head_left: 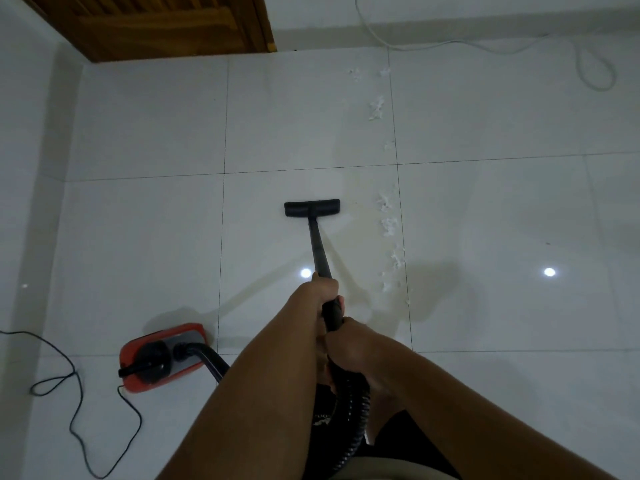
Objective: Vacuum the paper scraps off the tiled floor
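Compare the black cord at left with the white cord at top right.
The black cord reaches the red vacuum body; the white cord runs by the far wall. The black cord lies close by, the white cord farther off. Both lie looped on the tiled floor.

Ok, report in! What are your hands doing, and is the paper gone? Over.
Left hand grips wand, right hand grips hose handle. Floor head on tile, paper scraps lined up to its right. Nothing in between.

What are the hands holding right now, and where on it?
Both hold the vacuum wand: the left hand grips its near end, and the right hand grips just behind, where the ribbed hose joins.
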